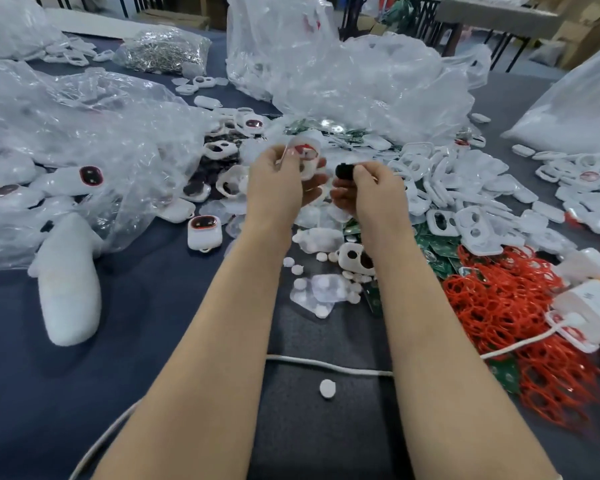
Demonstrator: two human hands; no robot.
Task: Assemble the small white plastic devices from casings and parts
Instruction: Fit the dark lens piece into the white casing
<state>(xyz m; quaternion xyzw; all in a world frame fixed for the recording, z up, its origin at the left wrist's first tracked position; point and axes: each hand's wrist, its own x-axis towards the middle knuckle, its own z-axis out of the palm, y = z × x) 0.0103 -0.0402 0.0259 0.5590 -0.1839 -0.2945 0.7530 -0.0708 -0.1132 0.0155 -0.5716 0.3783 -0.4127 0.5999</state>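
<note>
My left hand [278, 183] holds a white plastic casing [307, 150] with a red ring in its opening, raised above the table centre. Just to its right, my right hand [368, 192] pinches a small black part [344, 170] between thumb and fingers, a short gap from the casing. Beneath the hands lie loose white casings [465, 188], green circuit boards [437, 244] and small white round pads [321, 292]. An assembled white device [204, 232] with a dark red-rimmed window stands to the left of my left forearm.
A heap of red rubber rings [520, 327] fills the right side. Crumpled clear plastic bags [84, 150] lie left and behind. A bag of metal parts [163, 51] sits at the back. A white cord [326, 365] crosses the dark blue table [136, 341], with white boxes [589, 299] at right.
</note>
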